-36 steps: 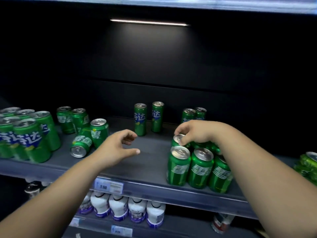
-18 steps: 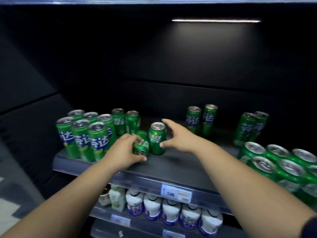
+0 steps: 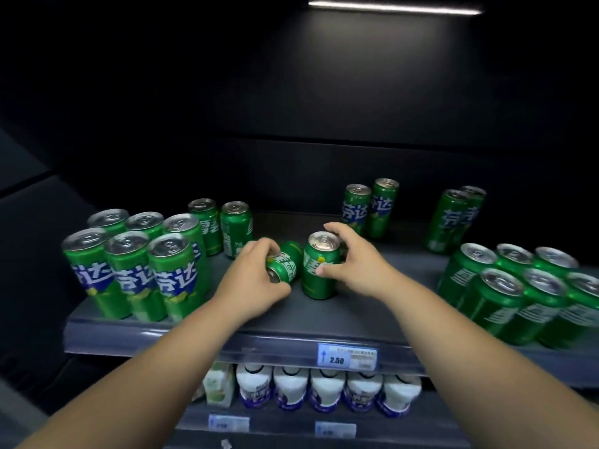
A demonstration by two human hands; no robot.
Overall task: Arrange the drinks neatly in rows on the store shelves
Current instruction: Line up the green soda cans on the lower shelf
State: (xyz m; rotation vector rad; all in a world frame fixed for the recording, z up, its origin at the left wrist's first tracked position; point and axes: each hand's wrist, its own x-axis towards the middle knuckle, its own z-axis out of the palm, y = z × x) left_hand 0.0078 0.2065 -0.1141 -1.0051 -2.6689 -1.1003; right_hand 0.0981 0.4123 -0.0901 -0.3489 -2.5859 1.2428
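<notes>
Right hand (image 3: 353, 257) closed in since half a second ago: fingers now curled round upright can (image 3: 321, 267), thumb on front. Left to right: six-can block (image 3: 129, 267) left of left hand (image 3: 256, 280) — left hand gripping tipped can (image 3: 285, 265) lying on shelf (image 3: 324, 319), just beside upright can. Two-can pair (image 3: 369, 209) behind right hand, bigger can cluster (image 3: 518, 293) well right of it. White bottles (image 3: 324, 390) below both hands — labels too blurry.
</notes>
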